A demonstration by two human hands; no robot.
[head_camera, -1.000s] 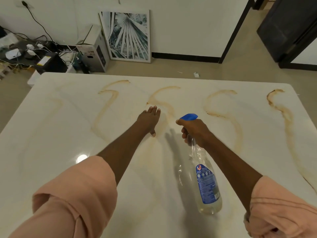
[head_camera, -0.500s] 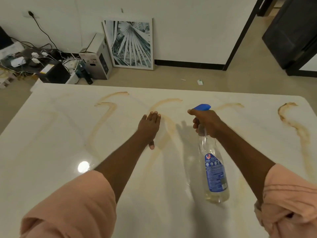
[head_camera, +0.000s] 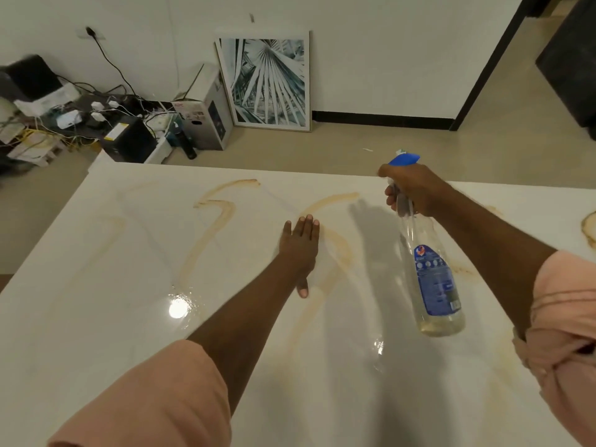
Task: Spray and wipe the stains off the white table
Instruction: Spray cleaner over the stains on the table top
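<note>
The white table [head_camera: 96,317] carries several brown, curving stains; one stain [head_camera: 213,214] runs down the left-middle and another stain [head_camera: 332,201] curves just right of my left hand. My left hand [head_camera: 300,243] lies flat on the tabletop, fingers together, holding nothing. My right hand [head_camera: 409,191] grips the neck of a clear spray bottle [head_camera: 432,279] with a blue trigger head and blue label, held above the table with its nozzle toward the far edge. A darker stain [head_camera: 588,230] shows at the right edge of the view.
Beyond the table's far edge lies a beige floor. A framed leaf picture [head_camera: 267,82] leans on the wall, a cardboard box [head_camera: 206,117] stands beside it, and tangled cables and devices [head_camera: 64,121] sit at far left. A dark doorway [head_camera: 567,59] is at top right.
My right hand has lifted the spray bottle up and toward the far right of the table. The view has tilted up, showing more floor. My left hand stays flat on the table.
</note>
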